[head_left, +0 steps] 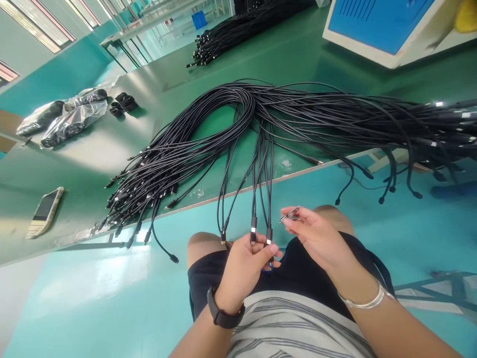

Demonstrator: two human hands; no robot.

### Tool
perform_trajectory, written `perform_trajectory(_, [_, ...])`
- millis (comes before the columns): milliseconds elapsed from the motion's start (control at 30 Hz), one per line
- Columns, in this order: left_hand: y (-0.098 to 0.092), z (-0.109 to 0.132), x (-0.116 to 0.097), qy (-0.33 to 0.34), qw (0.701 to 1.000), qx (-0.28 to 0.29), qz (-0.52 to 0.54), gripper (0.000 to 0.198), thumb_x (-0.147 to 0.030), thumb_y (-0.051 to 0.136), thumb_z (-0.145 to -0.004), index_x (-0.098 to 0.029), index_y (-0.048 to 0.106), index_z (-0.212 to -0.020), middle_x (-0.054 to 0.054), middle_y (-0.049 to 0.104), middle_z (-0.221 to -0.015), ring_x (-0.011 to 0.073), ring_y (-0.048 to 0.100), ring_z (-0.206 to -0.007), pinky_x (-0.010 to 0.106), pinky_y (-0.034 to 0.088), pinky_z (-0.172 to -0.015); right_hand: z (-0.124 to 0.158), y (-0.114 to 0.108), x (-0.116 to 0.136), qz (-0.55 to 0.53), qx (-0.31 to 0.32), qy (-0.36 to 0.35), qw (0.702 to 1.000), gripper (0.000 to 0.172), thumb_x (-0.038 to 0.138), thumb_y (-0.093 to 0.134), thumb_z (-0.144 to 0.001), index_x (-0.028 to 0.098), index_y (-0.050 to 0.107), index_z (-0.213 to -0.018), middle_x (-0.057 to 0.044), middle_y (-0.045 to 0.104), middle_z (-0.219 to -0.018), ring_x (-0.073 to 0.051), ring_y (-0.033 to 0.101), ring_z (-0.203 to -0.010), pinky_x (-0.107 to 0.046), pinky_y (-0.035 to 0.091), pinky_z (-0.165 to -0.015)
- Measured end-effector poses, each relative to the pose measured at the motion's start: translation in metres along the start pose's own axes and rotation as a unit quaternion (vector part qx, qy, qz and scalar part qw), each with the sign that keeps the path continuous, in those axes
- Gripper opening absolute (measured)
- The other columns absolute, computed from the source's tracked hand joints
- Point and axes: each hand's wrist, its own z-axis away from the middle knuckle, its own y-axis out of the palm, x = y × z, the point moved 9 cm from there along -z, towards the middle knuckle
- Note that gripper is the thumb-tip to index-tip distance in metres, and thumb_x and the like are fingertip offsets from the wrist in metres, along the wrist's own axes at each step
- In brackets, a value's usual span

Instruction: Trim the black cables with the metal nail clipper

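Got my left hand (249, 259) pinching some cable plugs (269, 233), my right hand (316, 236) just beside it pinching a small metal piece (290, 214), and the black cable bundle (249, 101) on the bench (85, 174) beyond both.

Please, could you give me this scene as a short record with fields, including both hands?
Left hand: holds black cable ends
Right hand: pinches a small metal item, apart from those ends
Main cable bundle: curved on the green table, some ends hanging over its edge
Table, left side: phone-like device, plastic-wrapped bundles
Table, far side: second cable bundle, blue-and-white box
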Motion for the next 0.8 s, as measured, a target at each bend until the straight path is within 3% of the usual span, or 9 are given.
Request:
perform_trajectory(100, [0.004,0.002,0.005,-0.017,0.997,0.057,0.040,0.030,-0.038,0.065,-0.088,-0.010,0.065,-0.100,0.017,0.076,-0.100,0.0204,0.073,-0.079,0.026,0.052,-0.064,0.003,0.002,-0.001,-0.007,0.017,0.013,1.000,0.035,0.037,0.084,-0.070,0.021,0.073,-0.099,-0.001,0.065,-0.086,-0.014,0.059,-0.081,-0.029,0.047,-0.080])
perform_trajectory(167, [0.003,0.003,0.002,-0.004,0.992,0.089,0.089,0.037,-0.039,0.063,-0.089,-0.011,0.064,-0.113,0.018,0.073,-0.111,0.0248,0.073,-0.088,0.030,0.054,-0.070,0.006,0.003,0.000,-0.011,0.022,0.016,1.000,0.034,0.039,0.082,-0.072,0.021,0.073,-0.099,-0.001,0.066,-0.086,-0.013,0.061,-0.081,-0.029,0.048,-0.079])
perform_trajectory(300, [-0.007,-0.001,-0.014,0.068,0.987,0.064,0.127,0.047,-0.046,0.060,-0.089,-0.013,0.061,-0.123,0.017,0.073,-0.112,0.0269,0.071,-0.096,0.035,0.052,-0.081,0.009,0.005,0.004,-0.010,0.022,0.017,1.000,0.032,0.043,0.079,-0.075,0.022,0.075,-0.099,-0.002,0.069,-0.088,-0.012,0.060,-0.074,-0.025,0.047,-0.070])
perform_trajectory(433, [-0.003,-0.010,-0.017,0.053,0.989,0.032,0.132,0.041,-0.045,0.065,-0.086,-0.011,0.065,-0.108,0.008,0.075,-0.077,0.0186,0.070,-0.067,0.030,0.054,-0.069,0.012,0.007,0.013,-0.005,0.002,-0.004,1.000,0.031,0.039,0.082,-0.072,0.023,0.075,-0.097,-0.002,0.071,-0.088,-0.012,0.062,-0.081,-0.023,0.047,-0.072])
perform_trajectory(500, [0.003,-0.014,-0.017,0.026,0.993,0.030,0.111,0.034,-0.039,0.072,-0.082,-0.011,0.065,-0.100,0.005,0.072,-0.068,0.0155,0.068,-0.060,0.027,0.053,-0.063,0.014,0.008,0.019,-0.008,-0.010,-0.019,1.000,0.029,0.040,0.082,-0.072,0.024,0.075,-0.095,-0.002,0.072,-0.088,-0.013,0.063,-0.084,-0.024,0.049,-0.078])
perform_trajectory(667, [0.014,-0.018,-0.017,-0.013,0.991,0.066,0.118,0.024,-0.033,0.073,-0.082,-0.015,0.058,-0.090,0.010,0.077,-0.084,0.0170,0.072,-0.069,0.025,0.053,-0.066,0.022,0.008,0.032,-0.041,-0.039,-0.049,0.997,0.020,0.035,0.081,-0.074,0.023,0.073,-0.088,-0.004,0.071,-0.090,-0.023,0.069,-0.095,-0.034,0.057,-0.080])
perform_trajectory(800, [0.020,-0.021,-0.014,-0.023,0.983,0.099,0.155,0.024,-0.026,0.075,-0.080,-0.016,0.054,-0.081,0.008,0.077,-0.078,0.0145,0.071,-0.063,0.022,0.052,-0.060,0.028,0.013,0.034,-0.061,-0.036,-0.051,0.996,0.015,0.033,0.077,-0.078,0.021,0.072,-0.088,-0.004,0.070,-0.086,-0.023,0.071,-0.090,-0.036,0.060,-0.079])
